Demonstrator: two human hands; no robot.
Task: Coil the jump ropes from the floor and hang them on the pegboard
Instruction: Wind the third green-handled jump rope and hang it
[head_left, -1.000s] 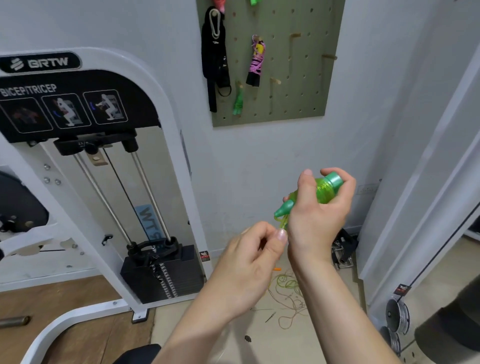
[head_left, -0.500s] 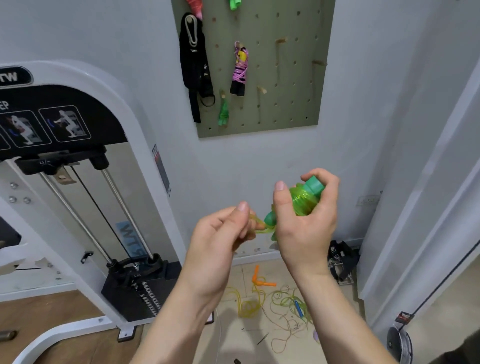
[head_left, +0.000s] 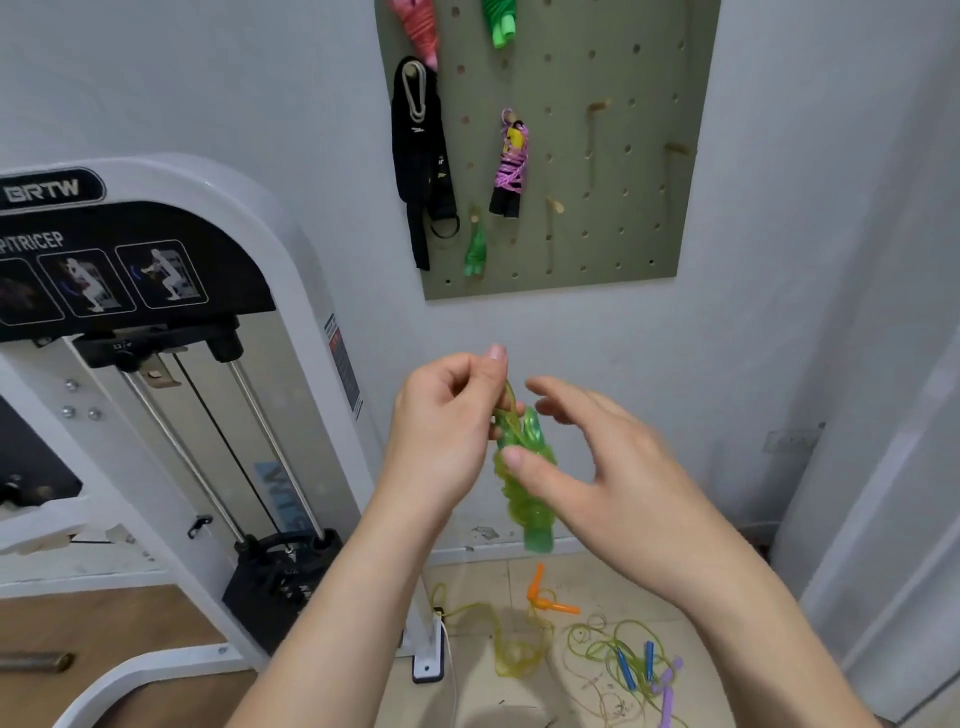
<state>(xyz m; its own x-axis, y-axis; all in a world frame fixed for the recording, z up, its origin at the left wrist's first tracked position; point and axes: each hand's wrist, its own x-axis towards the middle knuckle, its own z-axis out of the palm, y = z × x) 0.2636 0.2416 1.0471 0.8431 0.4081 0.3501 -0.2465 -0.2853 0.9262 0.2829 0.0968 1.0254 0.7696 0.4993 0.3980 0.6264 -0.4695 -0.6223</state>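
We hold the coiled green jump rope (head_left: 524, 483) up below the pegboard (head_left: 623, 234).
Our left hand (head_left: 441, 441) pinches its top loop, so it hangs near upright between our 2 hands. Our right hand (head_left: 608, 467) is spread loose, thumb against the coil. A bare peg (head_left: 556, 204) waits far and up, with nothing between. Loose ropes (head_left: 613, 654) tangle on the near floor, and a weight machine (head_left: 291, 291) stands left.

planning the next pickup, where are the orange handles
In the head view, the orange handles lie on the floor near the wall, below the green coiled rope, left of the blue handles.
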